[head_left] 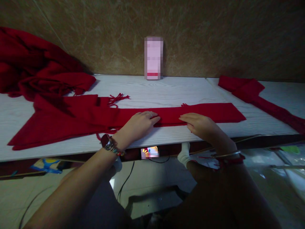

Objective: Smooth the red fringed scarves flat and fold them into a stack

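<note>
A single camera on the person's head looks forward and down, past the arms, to the left hand (140,122) and right hand (200,124) at the near edge of the desk (166,92). It sits close, with the hands near mid-frame. It squarely faces the wall (214,38) behind the desk and also takes in the floor (147,178) under the front edge.

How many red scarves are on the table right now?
3 visible: the flat scarf under the left hand and right hand, the folded scarf at the table's far right, the heaped scarf at far left; that heap may hide more.
</note>
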Motion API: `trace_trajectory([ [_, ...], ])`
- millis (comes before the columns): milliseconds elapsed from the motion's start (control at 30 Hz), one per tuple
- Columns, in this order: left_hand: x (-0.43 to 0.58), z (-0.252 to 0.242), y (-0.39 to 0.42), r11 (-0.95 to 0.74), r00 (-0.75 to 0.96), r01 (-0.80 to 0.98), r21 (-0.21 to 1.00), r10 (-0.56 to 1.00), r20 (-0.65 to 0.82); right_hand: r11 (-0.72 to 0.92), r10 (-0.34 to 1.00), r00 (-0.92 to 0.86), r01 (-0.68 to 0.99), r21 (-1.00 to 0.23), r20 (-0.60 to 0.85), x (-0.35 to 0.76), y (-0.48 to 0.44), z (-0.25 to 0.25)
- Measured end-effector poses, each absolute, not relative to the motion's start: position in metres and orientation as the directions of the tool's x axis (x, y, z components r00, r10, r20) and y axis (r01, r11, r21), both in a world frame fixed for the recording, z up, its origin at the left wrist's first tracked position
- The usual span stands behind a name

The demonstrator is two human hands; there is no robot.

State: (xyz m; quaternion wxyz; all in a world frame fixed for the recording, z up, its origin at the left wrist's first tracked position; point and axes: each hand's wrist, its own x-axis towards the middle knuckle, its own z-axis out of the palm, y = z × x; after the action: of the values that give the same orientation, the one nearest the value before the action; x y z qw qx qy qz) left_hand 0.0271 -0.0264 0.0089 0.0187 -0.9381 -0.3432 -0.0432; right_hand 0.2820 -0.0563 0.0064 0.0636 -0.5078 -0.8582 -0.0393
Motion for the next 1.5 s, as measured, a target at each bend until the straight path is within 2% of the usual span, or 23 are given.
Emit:
trace_trajectory([
  [133,0.028,0.007,-0.027,-0.735,0.732,0.677,0.035,0.678,0.071,0.487,0.857,-0.482,0.873,0.016,0.182,0.286,-0.057,0.004],
  [333,0.026,0.01,-0.03,-0.696,0.698,0.701,0.154,0.714,0.048,0.401,0.86,-0.366,0.916,-0.026,0.355,0.291,-0.066,0.011],
  [533,0.025,0.003,-0.031,-0.678,0.688,0.725,0.119,0.711,-0.146,0.491,0.857,-0.473,0.87,-0.046,0.205,0.298,-0.065,0.006],
  [800,0.028,0.005,-0.032,-0.649,0.656,0.753,0.108,0.73,-0.19,0.509,0.851,-0.482,0.855,-0.102,0.209,0.296,-0.067,0.008],
  [933,0.031,0.011,-0.034,-0.669,0.677,0.735,0.109,0.717,-0.166,0.513,0.848,-0.484,0.852,-0.107,0.215,0.294,-0.067,0.011],
  [1067,0.033,0.013,-0.035,-0.684,0.699,0.715,0.144,0.708,-0.104,0.462,0.873,-0.429,0.88,-0.11,0.23,0.287,-0.062,0.011],
  [1233,0.036,0.006,-0.035,-0.609,0.623,0.781,0.139,0.777,-0.09,0.368,0.895,-0.32,0.923,-0.113,0.31,0.265,-0.051,0.004],
  [1500,0.041,0.009,-0.043,-0.474,0.484,0.875,0.099,0.863,-0.149,0.246,0.959,-0.244,0.969,0.004,0.143,0.247,-0.051,-0.007],
])
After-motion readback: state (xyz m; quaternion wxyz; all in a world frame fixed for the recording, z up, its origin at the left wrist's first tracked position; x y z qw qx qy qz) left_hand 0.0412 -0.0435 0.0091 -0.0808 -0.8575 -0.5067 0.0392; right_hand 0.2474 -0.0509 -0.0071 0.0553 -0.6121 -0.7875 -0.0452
